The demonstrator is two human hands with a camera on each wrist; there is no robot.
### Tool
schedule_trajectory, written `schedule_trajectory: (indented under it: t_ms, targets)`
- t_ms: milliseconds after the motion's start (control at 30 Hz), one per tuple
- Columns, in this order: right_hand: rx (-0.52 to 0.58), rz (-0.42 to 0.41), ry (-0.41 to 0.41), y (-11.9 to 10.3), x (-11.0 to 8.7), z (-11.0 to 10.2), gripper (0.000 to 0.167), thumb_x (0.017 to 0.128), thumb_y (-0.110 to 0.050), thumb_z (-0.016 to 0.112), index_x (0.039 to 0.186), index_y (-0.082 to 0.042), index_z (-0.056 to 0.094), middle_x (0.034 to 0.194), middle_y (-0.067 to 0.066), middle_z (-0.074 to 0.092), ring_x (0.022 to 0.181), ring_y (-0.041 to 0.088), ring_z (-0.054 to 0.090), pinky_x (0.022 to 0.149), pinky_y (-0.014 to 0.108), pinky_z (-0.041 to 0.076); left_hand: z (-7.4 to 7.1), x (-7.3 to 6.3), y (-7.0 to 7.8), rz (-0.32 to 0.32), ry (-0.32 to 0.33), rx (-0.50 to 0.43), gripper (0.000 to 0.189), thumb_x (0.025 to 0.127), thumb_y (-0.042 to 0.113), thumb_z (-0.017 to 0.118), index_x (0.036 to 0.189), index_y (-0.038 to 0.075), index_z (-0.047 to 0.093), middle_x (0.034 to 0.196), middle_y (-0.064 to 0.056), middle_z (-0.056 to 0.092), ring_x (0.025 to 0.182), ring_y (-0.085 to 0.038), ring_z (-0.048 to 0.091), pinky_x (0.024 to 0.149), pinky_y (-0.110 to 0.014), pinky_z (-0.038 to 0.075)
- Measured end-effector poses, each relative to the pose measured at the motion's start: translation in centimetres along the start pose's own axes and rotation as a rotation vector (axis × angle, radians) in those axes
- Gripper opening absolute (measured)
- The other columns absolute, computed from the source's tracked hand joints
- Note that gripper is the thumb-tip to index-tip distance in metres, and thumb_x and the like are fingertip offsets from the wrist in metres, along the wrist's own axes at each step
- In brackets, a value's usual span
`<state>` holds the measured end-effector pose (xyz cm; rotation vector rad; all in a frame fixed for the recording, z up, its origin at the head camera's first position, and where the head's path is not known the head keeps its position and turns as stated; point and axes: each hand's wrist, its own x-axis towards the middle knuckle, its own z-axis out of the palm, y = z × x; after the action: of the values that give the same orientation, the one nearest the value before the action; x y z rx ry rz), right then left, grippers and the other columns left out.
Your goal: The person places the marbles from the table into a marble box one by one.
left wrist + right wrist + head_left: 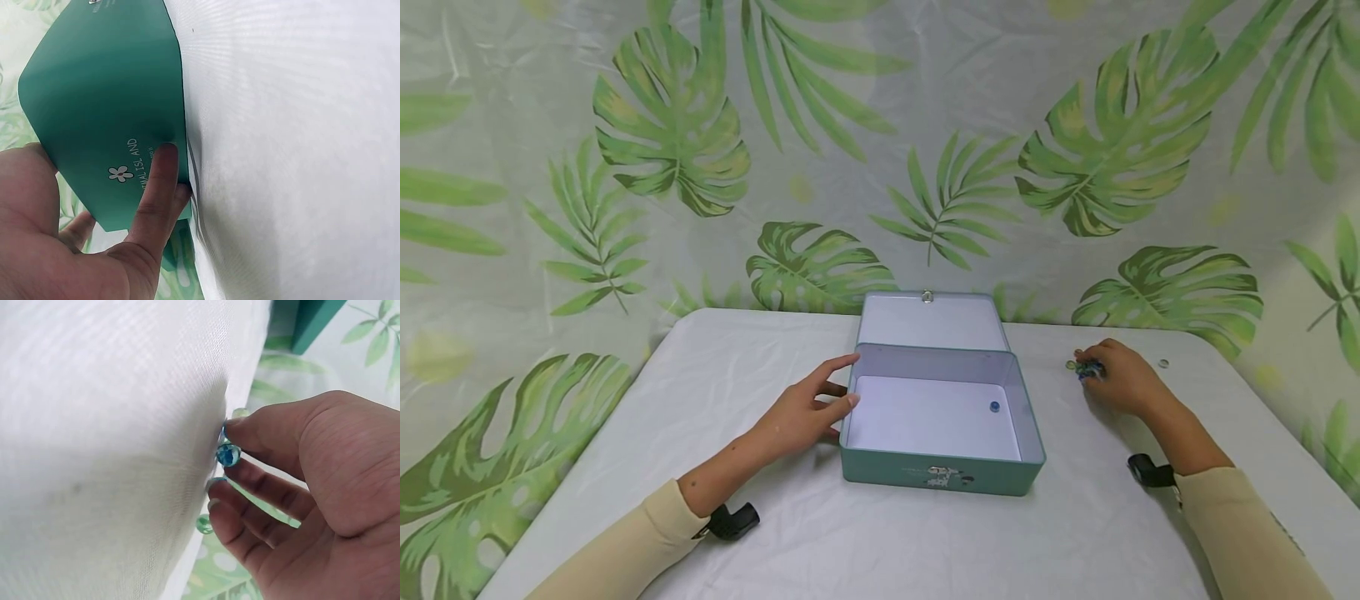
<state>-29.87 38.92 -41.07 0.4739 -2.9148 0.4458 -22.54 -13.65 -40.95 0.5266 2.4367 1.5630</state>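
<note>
A green tin box [943, 475] stands on the table with its lid [932, 321] tipped back. One blue marble [995, 407] lies on its white floor, toward the right. My left hand [805, 412] holds the box's left wall, thumb at the rim and fingers against the outer side, which bears a flower and lettering [120, 174]. To the right of the box, my right hand [1116, 377] has its thumb and fingers curled around a small group of glass marbles [1086, 367] on the table. A blue marble [228, 455] shows between thumb and fingers, and a green marble [205, 524] sits by the fingertips.
A clear marble [1163, 363] lies on the white tablecloth [760, 358] to the right of my right hand. Behind the table hangs a leaf-patterned sheet [850, 183]. Dark camera mounts [735, 522] are strapped at both wrists.
</note>
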Motion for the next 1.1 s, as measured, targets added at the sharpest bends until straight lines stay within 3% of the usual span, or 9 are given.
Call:
schedule_trajectory:
  t_ms: [200, 333, 567, 733, 867, 1100]
  targets:
    - [-0.006, -0.019, 0.001, 0.1, 0.3, 0.2, 0.019, 0.087, 0.001, 0.07, 0.105, 0.008, 0.073, 0.093, 0.019, 0.066, 0.084, 0.033, 0.061, 0.076, 0.054, 0.052, 0.0, 0.0, -0.1, 0.007, -0.001, 0.0, 0.066, 0.106, 0.041, 0.068, 0.163, 0.046, 0.036, 0.143, -0.017, 0.062, 0.117, -0.027, 0.073, 0.079, -0.037, 0.066]
    - [0.0, -0.007, -0.025, 0.1, 0.4, 0.2, 0.014, 0.088, 0.003, 0.069, 0.101, 0.006, 0.073, 0.086, 0.013, 0.066, 0.079, 0.027, 0.059, 0.073, 0.048, 0.051, 0.0, 0.0, 0.0, 0.004, 0.0, 0.0, 0.066, 0.106, 0.04, 0.068, 0.164, 0.045, 0.036, 0.143, -0.017, 0.061, 0.117, -0.027, 0.073, 0.079, -0.037, 0.066]
    - [0.007, 0.0, -0.018, -0.2, 0.3, 0.0, 0.011, 0.088, 0.003, 0.068, 0.097, 0.006, 0.073, 0.085, 0.012, 0.066, 0.079, 0.027, 0.06, 0.073, 0.048, 0.051, 0.1, 0.0, 0.1, -0.005, -0.002, -0.007, 0.067, 0.106, 0.039, 0.068, 0.164, 0.044, 0.035, 0.144, -0.017, 0.061, 0.118, -0.027, 0.073, 0.08, -0.038, 0.066]
    - [-0.01, -0.026, 0.034, -0.8, 0.2, -0.3, 0.01, 0.09, 0.004, 0.067, 0.095, 0.007, 0.074, 0.086, 0.014, 0.065, 0.078, 0.027, 0.058, 0.071, 0.047, 0.051, 0.1, 0.0, 0.0, -0.004, -0.004, -0.012, 0.066, 0.106, 0.039, 0.068, 0.164, 0.045, 0.035, 0.143, -0.016, 0.061, 0.117, -0.027, 0.073, 0.08, -0.038, 0.066]
    - [-0.015, -0.047, 0.079, -1.7, 0.2, -0.8, 0.008, 0.093, 0.003, 0.068, 0.094, 0.005, 0.076, 0.087, 0.015, 0.064, 0.077, 0.025, 0.058, 0.067, 0.043, 0.05, 0.1, 0.0, 0.1, 0.007, -0.003, -0.004, 0.066, 0.106, 0.039, 0.068, 0.164, 0.044, 0.035, 0.143, -0.016, 0.062, 0.117, -0.028, 0.073, 0.079, -0.038, 0.066]
    - [0.039, -0.051, 0.061, -4.0, 0.1, -1.9, 0.009, 0.094, -0.001, 0.07, 0.097, 0.001, 0.078, 0.093, 0.012, 0.064, 0.077, 0.022, 0.059, 0.067, 0.04, 0.051, 0.1, -0.1, 0.1, 0.004, 0.002, 0.002, 0.066, 0.106, 0.038, 0.068, 0.164, 0.044, 0.035, 0.142, -0.016, 0.062, 0.117, -0.027, 0.073, 0.079, -0.037, 0.066]
